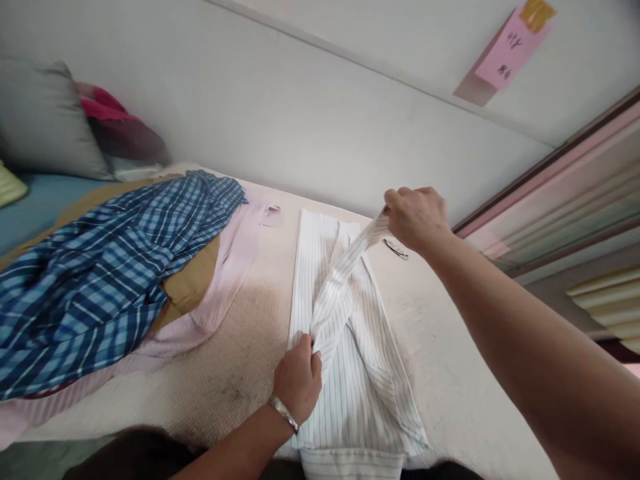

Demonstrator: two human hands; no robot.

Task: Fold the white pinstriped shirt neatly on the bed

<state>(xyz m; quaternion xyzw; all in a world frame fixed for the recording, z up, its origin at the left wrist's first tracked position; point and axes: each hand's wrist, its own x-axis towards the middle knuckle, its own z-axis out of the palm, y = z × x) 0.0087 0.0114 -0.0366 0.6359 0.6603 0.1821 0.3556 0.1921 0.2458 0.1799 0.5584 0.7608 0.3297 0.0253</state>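
A white shirt with thin dark stripes lies partly folded in front of me, its lower end reaching the near edge. My right hand is closed on the end of a sleeve and holds it raised above the far part of the shirt. Lower down, my left hand, with a bracelet at the wrist, pinches the striped cloth along the shirt's left side. The sleeve is stretched slantwise between both hands. A pair of glasses rests just below my right hand, beside the shirt.
To the left lies a heap of clothes: a blue plaid shirt, a tan garment and a pink striped garment. A grey pillow leans at the far left. Behind stands a white wall with a pink note.
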